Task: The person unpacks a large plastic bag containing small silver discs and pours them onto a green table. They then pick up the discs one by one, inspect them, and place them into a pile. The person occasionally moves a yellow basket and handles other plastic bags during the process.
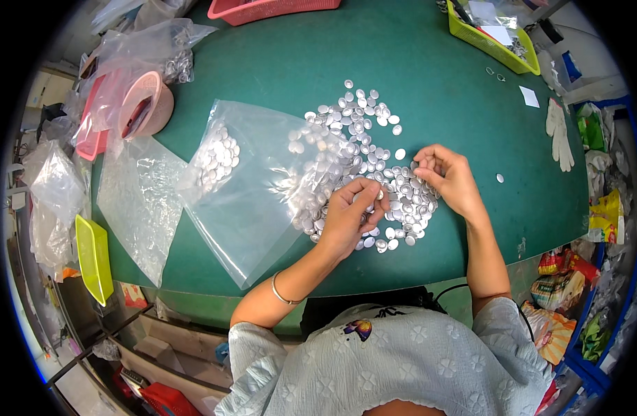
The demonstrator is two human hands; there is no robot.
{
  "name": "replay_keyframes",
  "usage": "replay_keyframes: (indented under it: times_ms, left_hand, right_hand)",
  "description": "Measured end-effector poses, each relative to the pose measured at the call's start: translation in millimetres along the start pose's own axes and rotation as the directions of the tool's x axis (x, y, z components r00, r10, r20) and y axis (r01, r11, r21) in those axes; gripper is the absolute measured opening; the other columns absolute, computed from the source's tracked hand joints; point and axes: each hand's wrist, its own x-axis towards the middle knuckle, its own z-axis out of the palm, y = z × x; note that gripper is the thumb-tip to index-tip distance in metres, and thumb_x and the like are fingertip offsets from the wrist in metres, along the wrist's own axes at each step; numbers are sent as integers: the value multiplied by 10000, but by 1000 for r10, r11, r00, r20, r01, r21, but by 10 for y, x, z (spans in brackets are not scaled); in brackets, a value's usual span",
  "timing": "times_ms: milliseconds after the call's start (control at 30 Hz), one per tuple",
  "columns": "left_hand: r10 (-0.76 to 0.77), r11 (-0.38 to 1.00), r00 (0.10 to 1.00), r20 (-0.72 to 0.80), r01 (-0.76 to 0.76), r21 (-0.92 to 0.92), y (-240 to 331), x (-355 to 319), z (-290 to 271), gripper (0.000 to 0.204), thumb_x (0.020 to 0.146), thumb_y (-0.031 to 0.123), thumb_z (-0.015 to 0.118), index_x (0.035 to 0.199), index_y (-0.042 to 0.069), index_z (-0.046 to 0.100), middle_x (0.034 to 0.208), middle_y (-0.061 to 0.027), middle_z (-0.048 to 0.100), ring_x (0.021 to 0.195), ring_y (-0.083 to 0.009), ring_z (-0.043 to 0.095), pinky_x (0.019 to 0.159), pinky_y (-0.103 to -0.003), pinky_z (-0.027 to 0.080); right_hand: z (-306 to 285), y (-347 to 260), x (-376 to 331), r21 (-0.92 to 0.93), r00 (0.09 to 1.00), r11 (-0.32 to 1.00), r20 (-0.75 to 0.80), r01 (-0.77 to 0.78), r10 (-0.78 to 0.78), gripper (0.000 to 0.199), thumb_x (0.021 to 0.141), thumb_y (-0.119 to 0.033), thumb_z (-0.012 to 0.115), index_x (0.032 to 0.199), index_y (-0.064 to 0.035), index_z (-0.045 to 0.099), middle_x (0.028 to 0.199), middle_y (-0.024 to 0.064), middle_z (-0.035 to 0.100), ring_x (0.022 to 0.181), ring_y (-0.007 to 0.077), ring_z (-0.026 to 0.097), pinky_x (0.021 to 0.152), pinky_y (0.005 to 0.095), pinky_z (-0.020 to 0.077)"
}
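A loose pile of small silver oval metal pieces [410, 208] lies on the green table. My left hand [352, 213] is over the pile's near side, thumb and fingers pinched on one small oval metal piece [381, 195]. At the pile's right edge is my right hand [449, 175], its fingers curled and thumb drawn in; whatever is between the fingertips is too small to make out. Left of my left hand, a clear plastic bag [242, 229] lies flat, overlapping part of the pile. A cluster of oval pieces [220, 159] shows at the bag's left side.
Another clear plastic sheet [142, 201] lies at the left, near a pink cup-shaped bin [152, 104]. Yellow-green baskets stand at the far right [495, 43] and left edge [94, 260]. A white glove [558, 135] lies right; a pink basket [270, 8] sits at the back.
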Motion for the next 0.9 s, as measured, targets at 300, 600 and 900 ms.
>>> replay_keyframes:
  times_ms: [300, 600, 900]
  left_hand:
    - [-48, 999, 998, 51, 49, -1, 13, -2, 27, 226, 898, 173, 487, 1022, -2, 557, 792, -41, 537, 579, -55, 416, 415, -159, 277]
    - [-52, 999, 999, -3, 52, -9, -8, -17, 16, 168, 879, 155, 535, 950, 6, 567, 728, -28, 543, 536, -40, 392, 412, -152, 270]
    - [-11, 1000, 1000, 2, 11, 11, 32, -20, 49, 99, 858, 92, 537, 921, 15, 534, 791, -66, 552, 539, -49, 400, 410, -158, 273]
  right_hand:
    - [147, -213, -88, 211, 959, 940, 28, 270, -282, 110, 736, 67, 613, 843, 45, 612, 825, 69, 603, 779, 145, 592, 679, 225, 476]
    - [268, -254, -112, -22, 862, 862, 58, 506, -504, 198, 709, 34, 632, 904, 1, 626, 841, 86, 612, 779, 171, 587, 674, 277, 471]
    - [10, -122, -1, -371, 969, 896, 61, 245, -240, 280, 676, -44, 677, 949, -31, 614, 871, 59, 562, 785, 185, 495, 716, 280, 396]
